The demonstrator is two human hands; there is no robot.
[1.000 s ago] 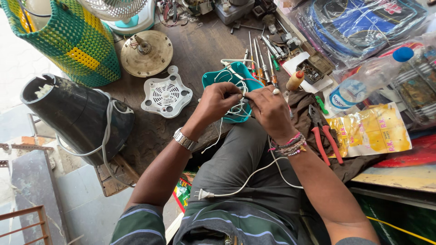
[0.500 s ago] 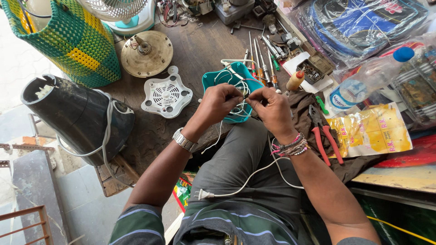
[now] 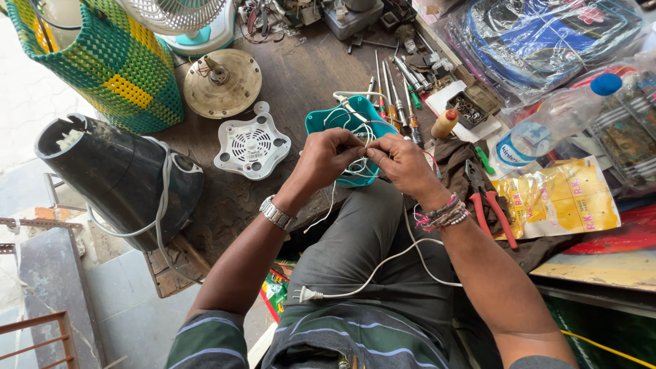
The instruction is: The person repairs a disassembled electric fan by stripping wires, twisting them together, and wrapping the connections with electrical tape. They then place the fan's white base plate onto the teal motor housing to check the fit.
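Both hands meet over my lap: left hand (image 3: 324,156) and right hand (image 3: 404,164) pinch thin white wires (image 3: 357,164) above the teal housing (image 3: 342,123). I judge them light, limp, easily snapped; grip near the ends. Pliers (image 3: 488,205) lie on the bench (image 3: 301,75) beyond.

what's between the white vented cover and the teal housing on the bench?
Head view: bare dark wood. The white vented cover and the teal housing lie apart, nothing between them. The left hand, working thin white wires, sits just below that gap.
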